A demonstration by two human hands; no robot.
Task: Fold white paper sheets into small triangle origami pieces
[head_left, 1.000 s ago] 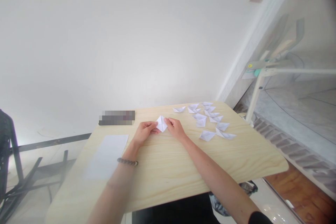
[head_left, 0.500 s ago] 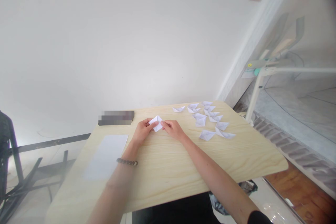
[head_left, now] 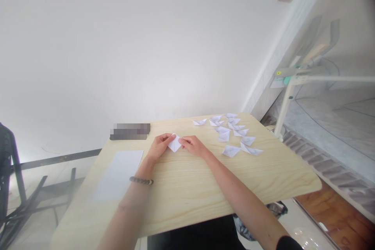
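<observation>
Left grip point(head_left: 159, 147) and right grip point(head_left: 193, 145) pinch folded paper point(head_left: 175, 145) between them.

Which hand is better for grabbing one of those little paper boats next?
Probably the right hand: the paper boats lie on its side, and the left hand is farther away. Both hold a folded paper.

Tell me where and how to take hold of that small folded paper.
Pinch the folded paper at its left and right edges, the left hand and right hand each coming from its own side, much as the hands hold it now. It is small and roughly diamond-shaped, one corner pointing towards the person, so grips on opposite edges should steady it while leaving its middle mostly uncovered.
</observation>
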